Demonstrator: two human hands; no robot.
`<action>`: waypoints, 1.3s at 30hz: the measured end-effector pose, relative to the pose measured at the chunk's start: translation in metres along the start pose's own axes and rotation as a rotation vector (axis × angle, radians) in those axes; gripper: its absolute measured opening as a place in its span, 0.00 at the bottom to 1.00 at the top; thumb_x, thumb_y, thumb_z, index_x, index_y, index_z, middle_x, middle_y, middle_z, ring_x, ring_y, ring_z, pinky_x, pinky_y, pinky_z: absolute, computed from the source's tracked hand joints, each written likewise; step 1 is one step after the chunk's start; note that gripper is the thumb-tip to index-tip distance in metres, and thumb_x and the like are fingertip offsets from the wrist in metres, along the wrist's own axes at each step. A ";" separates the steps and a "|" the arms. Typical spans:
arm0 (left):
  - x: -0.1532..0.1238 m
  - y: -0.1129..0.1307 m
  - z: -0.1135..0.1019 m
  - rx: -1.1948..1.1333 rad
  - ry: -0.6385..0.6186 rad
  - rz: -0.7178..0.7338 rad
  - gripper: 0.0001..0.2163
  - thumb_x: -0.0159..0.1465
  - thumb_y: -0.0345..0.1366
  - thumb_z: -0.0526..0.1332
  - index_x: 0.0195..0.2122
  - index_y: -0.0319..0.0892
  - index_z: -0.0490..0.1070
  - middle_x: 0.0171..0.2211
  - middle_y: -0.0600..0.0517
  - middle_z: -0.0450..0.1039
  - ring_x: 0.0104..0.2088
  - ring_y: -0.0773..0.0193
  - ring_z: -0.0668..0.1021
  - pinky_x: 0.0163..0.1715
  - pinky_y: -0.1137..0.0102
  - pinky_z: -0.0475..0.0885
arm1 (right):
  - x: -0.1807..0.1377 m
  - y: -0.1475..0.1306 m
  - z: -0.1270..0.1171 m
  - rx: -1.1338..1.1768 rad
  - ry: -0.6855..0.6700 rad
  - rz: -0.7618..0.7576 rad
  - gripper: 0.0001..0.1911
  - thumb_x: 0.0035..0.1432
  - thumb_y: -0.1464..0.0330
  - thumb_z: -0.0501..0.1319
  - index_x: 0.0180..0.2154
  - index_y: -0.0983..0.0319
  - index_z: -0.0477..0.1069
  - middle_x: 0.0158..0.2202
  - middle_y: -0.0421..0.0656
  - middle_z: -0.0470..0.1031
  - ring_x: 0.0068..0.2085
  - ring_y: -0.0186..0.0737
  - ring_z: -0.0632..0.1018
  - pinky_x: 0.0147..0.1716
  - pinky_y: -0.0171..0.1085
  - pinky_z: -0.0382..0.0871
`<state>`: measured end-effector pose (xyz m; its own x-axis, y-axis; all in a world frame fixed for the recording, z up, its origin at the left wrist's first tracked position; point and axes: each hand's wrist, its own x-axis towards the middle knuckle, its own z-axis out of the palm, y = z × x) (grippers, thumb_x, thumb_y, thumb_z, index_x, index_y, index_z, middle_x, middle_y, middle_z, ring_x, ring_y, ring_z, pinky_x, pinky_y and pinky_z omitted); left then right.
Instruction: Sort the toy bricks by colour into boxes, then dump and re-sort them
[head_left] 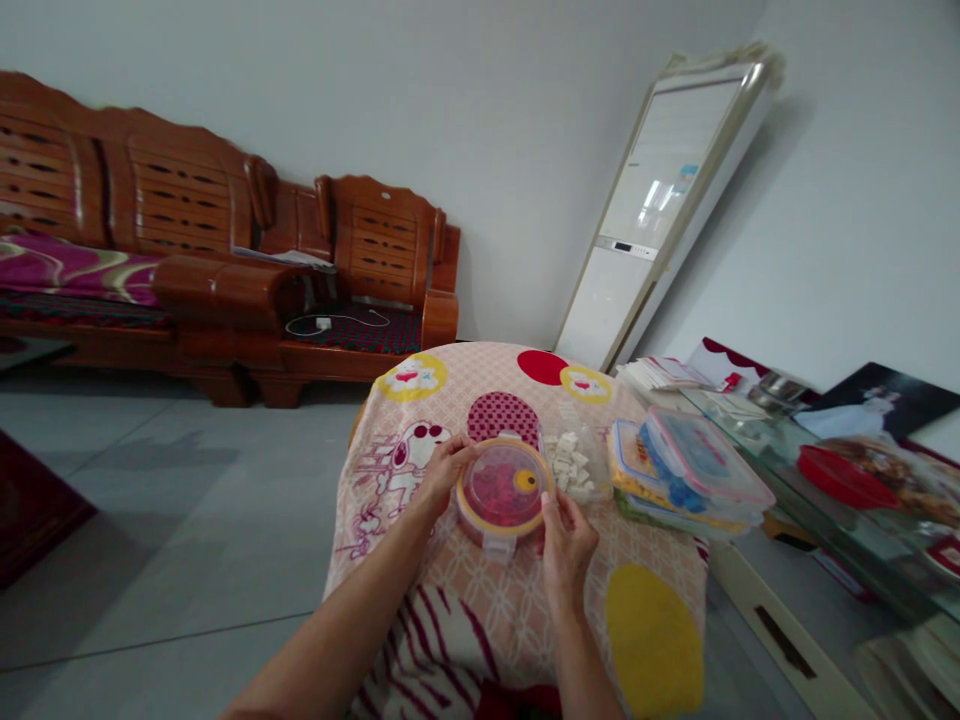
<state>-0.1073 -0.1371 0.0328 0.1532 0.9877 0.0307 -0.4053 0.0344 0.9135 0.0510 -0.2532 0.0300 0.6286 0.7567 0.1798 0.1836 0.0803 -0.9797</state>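
Note:
A round clear food container (499, 495) with an orange-rimmed lid sits in front of me over the patterned cloth. Red pieces show through its lid, which has a yellow round valve on top. My left hand (448, 470) grips the lid's rim at the upper left. On the right side, my right hand (568, 535) has its thumb on the rim and its fingers curled by the wall, partly hidden. Side clips stick out at the near and far edges. Just right of it, a clear tray (571, 465) holds several white blocks.
Stacked clear lunch boxes (697, 470) with blue and yellow pieces stand at the table's right. A glass shelf (817, 490) with a red bowl (847, 477) runs beyond them. The cloth-covered table (652, 630) curves at its far edge. A wooden sofa (382, 245) and a tall white air conditioner (637, 230) stand behind.

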 end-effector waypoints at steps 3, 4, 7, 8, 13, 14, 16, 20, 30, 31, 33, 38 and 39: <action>-0.004 -0.006 0.004 -0.101 -0.090 0.025 0.13 0.54 0.44 0.66 0.36 0.40 0.73 0.30 0.52 0.76 0.29 0.64 0.77 0.32 0.71 0.71 | -0.004 0.000 0.005 0.139 -0.037 0.108 0.28 0.54 0.48 0.62 0.40 0.67 0.77 0.14 0.34 0.65 0.14 0.31 0.61 0.13 0.32 0.55; -0.005 -0.008 0.005 -0.115 -0.116 0.045 0.16 0.56 0.45 0.64 0.40 0.39 0.74 0.36 0.49 0.78 0.34 0.61 0.79 0.38 0.68 0.73 | -0.005 0.000 0.006 0.175 -0.040 0.120 0.26 0.54 0.49 0.62 0.37 0.67 0.77 0.13 0.33 0.62 0.14 0.30 0.60 0.12 0.31 0.54; -0.006 -0.010 0.006 -0.108 -0.155 0.091 0.23 0.60 0.48 0.61 0.51 0.38 0.73 0.50 0.42 0.76 0.48 0.52 0.78 0.50 0.61 0.70 | -0.006 0.000 0.008 0.233 -0.032 0.121 0.23 0.53 0.50 0.64 0.33 0.65 0.75 0.13 0.32 0.60 0.13 0.30 0.60 0.11 0.31 0.53; -0.005 -0.010 0.005 -0.099 -0.157 0.092 0.24 0.60 0.49 0.60 0.53 0.38 0.72 0.52 0.41 0.75 0.50 0.49 0.77 0.52 0.59 0.69 | -0.006 0.000 0.008 0.239 -0.030 0.122 0.22 0.53 0.50 0.64 0.33 0.65 0.75 0.13 0.32 0.59 0.13 0.29 0.60 0.11 0.30 0.53; 0.005 -0.004 0.000 -0.033 -0.283 0.082 0.26 0.59 0.43 0.60 0.58 0.38 0.70 0.57 0.41 0.71 0.56 0.45 0.72 0.58 0.55 0.64 | -0.006 -0.005 0.005 0.234 -0.050 0.143 0.23 0.53 0.50 0.65 0.34 0.65 0.74 0.12 0.31 0.60 0.13 0.29 0.60 0.10 0.29 0.54; 0.008 -0.002 -0.001 -0.028 -0.334 0.077 0.26 0.59 0.41 0.59 0.58 0.38 0.71 0.57 0.41 0.71 0.57 0.46 0.72 0.59 0.55 0.63 | -0.006 -0.006 0.005 0.230 -0.058 0.148 0.24 0.52 0.49 0.64 0.34 0.65 0.74 0.12 0.31 0.60 0.13 0.29 0.60 0.10 0.29 0.55; 0.012 0.000 -0.002 -0.042 -0.415 0.065 0.25 0.58 0.38 0.58 0.58 0.38 0.71 0.57 0.42 0.71 0.57 0.46 0.72 0.60 0.55 0.61 | -0.006 -0.007 0.004 0.221 -0.080 0.151 0.25 0.52 0.48 0.64 0.35 0.65 0.74 0.12 0.31 0.60 0.12 0.29 0.61 0.09 0.29 0.56; 0.016 -0.001 -0.001 -0.105 -0.464 0.038 0.25 0.57 0.37 0.58 0.57 0.38 0.71 0.56 0.41 0.72 0.56 0.46 0.73 0.58 0.55 0.63 | -0.007 -0.007 0.002 0.239 -0.178 0.154 0.30 0.48 0.50 0.68 0.44 0.65 0.72 0.16 0.31 0.65 0.13 0.29 0.63 0.10 0.29 0.59; 0.015 -0.005 0.007 -0.135 -0.349 0.060 0.22 0.63 0.52 0.57 0.46 0.38 0.76 0.48 0.43 0.77 0.50 0.50 0.76 0.56 0.58 0.66 | -0.010 0.004 -0.008 0.292 -0.359 0.140 0.41 0.44 0.57 0.73 0.56 0.67 0.64 0.21 0.35 0.72 0.17 0.31 0.70 0.16 0.30 0.66; 0.015 -0.005 0.007 -0.146 -0.356 0.045 0.23 0.63 0.53 0.57 0.46 0.38 0.76 0.47 0.43 0.77 0.49 0.50 0.77 0.55 0.58 0.66 | -0.010 0.004 -0.008 0.303 -0.379 0.139 0.42 0.43 0.58 0.73 0.56 0.67 0.63 0.22 0.35 0.73 0.18 0.31 0.71 0.17 0.30 0.67; 0.014 -0.004 0.008 -0.176 -0.373 0.009 0.26 0.63 0.56 0.55 0.46 0.38 0.76 0.46 0.42 0.78 0.48 0.50 0.77 0.54 0.57 0.67 | -0.010 0.003 -0.011 0.333 -0.434 0.142 0.44 0.42 0.59 0.74 0.58 0.67 0.61 0.24 0.37 0.74 0.20 0.32 0.72 0.19 0.31 0.68; 0.011 -0.002 0.009 -0.222 -0.368 -0.041 0.31 0.61 0.61 0.55 0.49 0.37 0.75 0.46 0.40 0.78 0.48 0.48 0.78 0.52 0.57 0.68 | -0.015 0.008 -0.015 0.343 -0.521 0.132 0.60 0.38 0.65 0.75 0.67 0.65 0.45 0.25 0.35 0.75 0.25 0.36 0.76 0.24 0.32 0.69; 0.010 -0.002 0.009 -0.221 -0.358 -0.044 0.31 0.61 0.61 0.55 0.49 0.37 0.75 0.46 0.40 0.78 0.48 0.48 0.78 0.52 0.57 0.69 | -0.017 0.009 -0.016 0.319 -0.520 0.138 0.63 0.37 0.66 0.75 0.68 0.65 0.41 0.24 0.34 0.75 0.24 0.36 0.75 0.23 0.32 0.68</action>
<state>-0.0969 -0.1283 0.0345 0.4619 0.8708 0.1684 -0.5692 0.1455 0.8092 0.0539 -0.2751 0.0200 0.1658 0.9842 0.0618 -0.1584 0.0884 -0.9834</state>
